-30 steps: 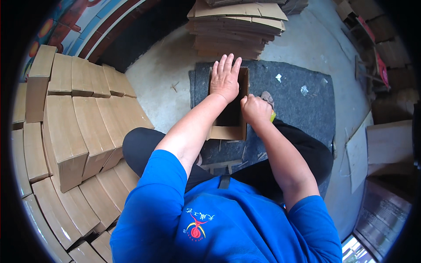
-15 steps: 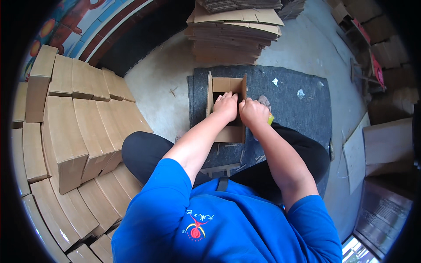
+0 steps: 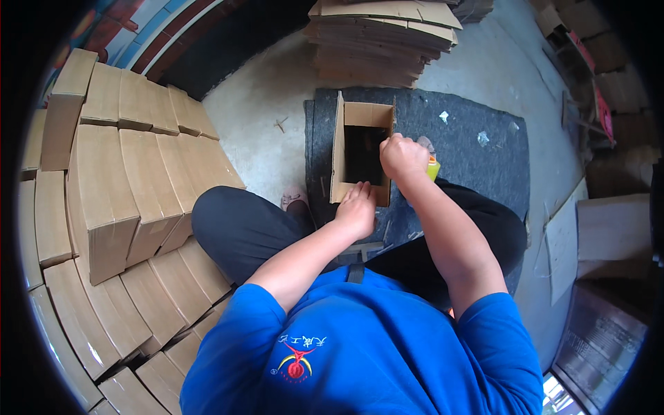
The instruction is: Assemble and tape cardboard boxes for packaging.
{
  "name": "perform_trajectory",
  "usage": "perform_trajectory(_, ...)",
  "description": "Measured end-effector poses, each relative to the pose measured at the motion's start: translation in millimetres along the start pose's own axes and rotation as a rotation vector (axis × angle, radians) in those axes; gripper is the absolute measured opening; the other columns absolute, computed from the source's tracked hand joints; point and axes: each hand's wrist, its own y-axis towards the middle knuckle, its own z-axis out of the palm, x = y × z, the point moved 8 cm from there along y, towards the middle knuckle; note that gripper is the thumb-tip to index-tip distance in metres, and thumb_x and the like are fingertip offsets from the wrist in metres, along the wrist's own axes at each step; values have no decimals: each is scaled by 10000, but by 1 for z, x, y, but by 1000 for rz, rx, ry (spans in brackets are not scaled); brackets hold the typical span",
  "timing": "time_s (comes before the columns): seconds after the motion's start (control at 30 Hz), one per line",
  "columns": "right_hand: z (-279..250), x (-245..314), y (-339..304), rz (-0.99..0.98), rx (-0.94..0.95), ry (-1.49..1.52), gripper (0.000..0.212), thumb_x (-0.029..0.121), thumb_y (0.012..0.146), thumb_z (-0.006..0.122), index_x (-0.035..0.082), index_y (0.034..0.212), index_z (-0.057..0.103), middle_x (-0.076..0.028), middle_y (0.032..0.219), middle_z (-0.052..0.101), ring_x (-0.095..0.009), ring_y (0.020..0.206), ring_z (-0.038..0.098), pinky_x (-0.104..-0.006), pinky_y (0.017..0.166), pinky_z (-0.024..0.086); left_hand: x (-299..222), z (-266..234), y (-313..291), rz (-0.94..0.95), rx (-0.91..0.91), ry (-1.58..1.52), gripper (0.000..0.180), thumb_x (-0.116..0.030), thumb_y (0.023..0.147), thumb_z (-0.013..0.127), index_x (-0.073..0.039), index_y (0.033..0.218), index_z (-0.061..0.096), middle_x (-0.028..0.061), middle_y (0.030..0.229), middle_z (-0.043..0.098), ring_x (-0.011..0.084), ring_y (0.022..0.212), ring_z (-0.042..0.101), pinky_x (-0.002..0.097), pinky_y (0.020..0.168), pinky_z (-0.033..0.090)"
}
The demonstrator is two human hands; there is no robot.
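From the head view, an open box [image 3: 369, 113] sits over the dark mat [image 3: 477, 176], between the worker's bent legs [image 3: 245, 225], its flaps up and its inside dark. The left hand [image 3: 357, 211] lies on the near flap, fingers stretched and close together, holding nothing that I can see. The right hand [image 3: 404, 158] is curled into a fist against the box's right side, covering part of that wall; whether anything is inside the fist I cannot tell. A yellow-green thing [image 3: 434, 170] shows just to the right of that wrist, mostly hidden by it, with a grey shoe [image 3: 426, 144] a little farther off.

There isn't much room on the left: stacked cartons [image 3: 107, 183] rise in rows close by the left knee. A pinkish shoe [image 3: 295, 196] pokes out left of the box. At the far side, a tall pile of flat cardboard [image 3: 379, 45] stands just beyond the mat. Bits of pale scrap [image 3: 483, 139] lie on the mat to the right, and thin brown strips [image 3: 281, 124] on the bare floor [image 3: 256, 104] to the far left. Well to the right, a pale board [image 3: 564, 242] leans near a carton [image 3: 614, 225].
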Motion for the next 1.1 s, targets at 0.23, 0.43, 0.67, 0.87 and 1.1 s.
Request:
perform_trajectory(0.23,6,7,5,-24,75,-79,303,273,946,478,75,987,704,-151,1011,735,-296,950,722,-435,824,542,53,-89,-11,-273,-597,-230,1013,-309,813,741,14,1543,116,276,1551,262,413,1417,308,451,1184,247)
perform_trajectory(0.43,8,49,1,-219,166,-424,367,326,972,499,49,1059,724,-152,1033,711,-234,964,716,-419,789,530,6,-34,24,-305,-128,-145,1137,-470,821,706,23,1549,-15,252,1627,22,372,1521,-33,472,1229,12)
perform_trajectory(0.67,-1,36,-11,-226,143,-289,845,601,971,425,7,1539,230,-157,899,736,-269,849,732,-395,741,539,21,-24,24,-293,-145,-207,978,-479,902,599,-30,1570,43,203,1643,26,346,1525,-61,491,1219,-39)
perform_trajectory(0.87,7,34,-7,-220,353,-346,788,604,976,408,143,1578,196,-144,1000,737,-249,916,724,-388,815,513,18,-31,21,-286,-90,-127,941,-415,889,660,-34,1565,127,187,1646,39,333,1529,-29,516,1220,18)
perform_trajectory(1.1,37,8,0,-257,330,-333,804,619,966,421,206,1592,130,-134,995,740,-265,898,730,-380,809,537,10,-45,25,-206,-119,77,882,-402,833,733,-44,1513,300,183,1594,225,340,1484,191,547,1200,152)
